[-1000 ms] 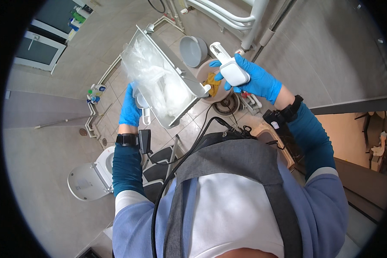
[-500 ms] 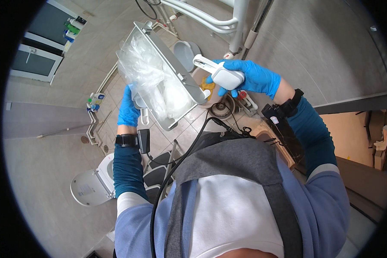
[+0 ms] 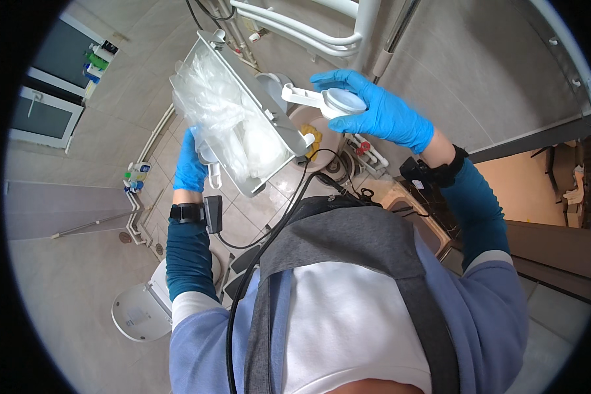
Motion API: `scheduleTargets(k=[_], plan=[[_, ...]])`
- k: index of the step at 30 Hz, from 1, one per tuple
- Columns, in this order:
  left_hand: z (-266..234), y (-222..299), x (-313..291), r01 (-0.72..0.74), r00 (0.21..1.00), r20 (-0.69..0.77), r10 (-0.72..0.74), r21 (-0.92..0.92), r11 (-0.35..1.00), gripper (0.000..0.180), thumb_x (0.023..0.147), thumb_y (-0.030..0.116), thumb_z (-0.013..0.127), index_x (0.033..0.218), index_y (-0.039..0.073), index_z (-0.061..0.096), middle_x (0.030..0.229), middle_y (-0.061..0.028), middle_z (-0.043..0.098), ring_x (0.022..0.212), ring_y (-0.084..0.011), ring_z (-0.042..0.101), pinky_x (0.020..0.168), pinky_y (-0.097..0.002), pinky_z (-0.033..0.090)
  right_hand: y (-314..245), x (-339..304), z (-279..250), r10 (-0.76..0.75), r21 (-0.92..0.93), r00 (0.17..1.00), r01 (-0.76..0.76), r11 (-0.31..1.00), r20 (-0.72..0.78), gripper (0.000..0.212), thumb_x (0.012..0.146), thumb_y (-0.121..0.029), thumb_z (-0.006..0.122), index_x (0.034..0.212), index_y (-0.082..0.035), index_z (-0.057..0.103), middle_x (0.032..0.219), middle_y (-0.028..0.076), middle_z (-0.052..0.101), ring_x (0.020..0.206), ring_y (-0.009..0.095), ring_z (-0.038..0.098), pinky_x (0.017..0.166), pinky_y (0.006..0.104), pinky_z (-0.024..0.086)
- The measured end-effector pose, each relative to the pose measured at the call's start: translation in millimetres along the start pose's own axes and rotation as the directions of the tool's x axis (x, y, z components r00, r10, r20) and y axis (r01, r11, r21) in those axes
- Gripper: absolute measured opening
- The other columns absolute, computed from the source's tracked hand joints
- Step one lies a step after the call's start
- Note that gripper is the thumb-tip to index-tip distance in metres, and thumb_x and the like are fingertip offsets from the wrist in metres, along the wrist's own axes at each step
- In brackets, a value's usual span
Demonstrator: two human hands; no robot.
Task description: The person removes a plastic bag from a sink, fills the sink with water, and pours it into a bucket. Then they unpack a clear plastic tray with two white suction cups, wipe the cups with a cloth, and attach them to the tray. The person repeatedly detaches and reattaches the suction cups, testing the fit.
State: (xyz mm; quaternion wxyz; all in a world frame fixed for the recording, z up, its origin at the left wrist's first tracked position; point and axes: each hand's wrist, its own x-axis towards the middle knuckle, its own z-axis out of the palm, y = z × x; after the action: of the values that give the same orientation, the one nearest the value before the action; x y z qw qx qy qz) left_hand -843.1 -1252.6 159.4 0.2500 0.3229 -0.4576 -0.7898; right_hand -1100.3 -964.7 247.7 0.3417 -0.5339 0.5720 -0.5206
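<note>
My left hand (image 3: 190, 161), in a blue glove, grips the side of a long grey-white plastic bin (image 3: 259, 98), held tilted in the air. Crumpled clear plastic bags (image 3: 220, 111) fill it. Beside the left fingers, a white handle (image 3: 215, 175) sticks out below the bin's edge. To the right of the bin, my gloved right hand (image 3: 381, 111) has its thumb and fingers around a white plastic cup-like piece (image 3: 343, 102). Its round, pale bluish face shows, and its long handle points left toward the bin. The two are apart.
A pinkish basin (image 3: 302, 117) with a yellow cloth (image 3: 315, 141) stands below the right hand, near pipes with a red valve (image 3: 362, 148). White towel-rail pipes (image 3: 302, 29) run above. A toilet (image 3: 141, 312) is at lower left. A black cable (image 3: 259, 253) crosses my front.
The right hand has turned the white cup-like piece, so its round face shows instead of its smooth side, and moved it slightly up and left. The left hand still holds the bin.
</note>
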Motion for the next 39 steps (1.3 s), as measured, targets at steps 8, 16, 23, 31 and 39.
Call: scheduleTargets(k=[8, 16, 23, 31, 39], plan=[[-2.0, -4.0, 4.4, -0.02, 0.999, 0.036, 0.021, -0.044, 0.999, 0.056, 0.092, 0.045, 0.048, 0.133, 0.006, 0.044, 0.128, -0.0119, 0.053, 0.115, -0.0247, 0.053, 0.097, -0.0388, 0.045, 7.1, -0.6, 12.9, 0.065, -0.073, 0.994, -0.072, 0.995, -0.093, 0.044, 0.08, -0.021, 0.069, 0.122, -0.015, 0.058, 0.123, 0.006, 0.055, 0.115, 0.021, 0.053, 0.102, 0.0341, 0.043], [-0.3, -4.1, 7.3, -0.035, 0.996, 0.074, 0.04, -0.071, 0.997, 0.057, 0.09, 0.043, 0.052, 0.132, 0.006, 0.044, 0.127, -0.0115, 0.053, 0.113, -0.0244, 0.053, 0.097, -0.0387, 0.045, 8.1, 16.4, 17.8, 0.291, 0.412, 0.957, -0.273, 0.87, 0.02, 0.046, 0.086, -0.025, 0.062, 0.126, -0.002, 0.054, 0.103, 0.011, 0.063, 0.092, 0.013, 0.063, 0.079, 0.024, 0.055], [3.9, -3.0, 4.3, -0.041, 0.993, 0.108, 0.046, -0.043, 0.998, 0.06, 0.087, 0.042, 0.058, 0.132, 0.004, 0.044, 0.126, -0.0118, 0.053, 0.112, -0.0242, 0.054, 0.094, -0.0391, 0.048, -13.0, 23.6, 21.9, 0.277, -0.037, 0.95, -0.285, 0.958, -0.146, 0.058, 0.084, -0.048, 0.061, 0.123, -0.005, 0.055, 0.1, 0.016, 0.064, 0.075, 0.017, 0.069, 0.057, 0.0215, 0.055], [5.8, 0.4, 4.0, -0.044, 0.987, 0.151, 0.045, -0.014, 0.999, 0.061, 0.084, 0.039, 0.063, 0.13, 0.002, 0.045, 0.122, -0.0126, 0.055, 0.109, -0.0235, 0.056, 0.091, -0.0382, 0.05, -35.6, 47.3, 19.4, 0.159, -0.135, 0.984, -0.147, 0.98, 0.084, 0.056, 0.082, -0.044, 0.065, 0.124, -0.008, 0.054, 0.095, 0.013, 0.061, 0.064, 0.015, 0.066, 0.051, 0.0182, 0.055], [7.1, -1.5, 6.0, -0.014, 0.991, 0.13, 0.019, -0.039, 0.999, 0.062, 0.085, 0.039, 0.062, 0.131, 0.001, 0.043, 0.124, -0.0122, 0.054, 0.11, -0.0233, 0.055, 0.092, -0.0366, 0.049, -60.7, 63.4, 18.7, 0.352, -0.081, 0.902, -0.342, 0.936, 0.25, 0.059, 0.076, -0.024, 0.072, 0.128, -0.007, 0.049, 0.097, 0.016, 0.061, 0.066, 0.013, 0.064, 0.054, 0.0185, 0.055]])
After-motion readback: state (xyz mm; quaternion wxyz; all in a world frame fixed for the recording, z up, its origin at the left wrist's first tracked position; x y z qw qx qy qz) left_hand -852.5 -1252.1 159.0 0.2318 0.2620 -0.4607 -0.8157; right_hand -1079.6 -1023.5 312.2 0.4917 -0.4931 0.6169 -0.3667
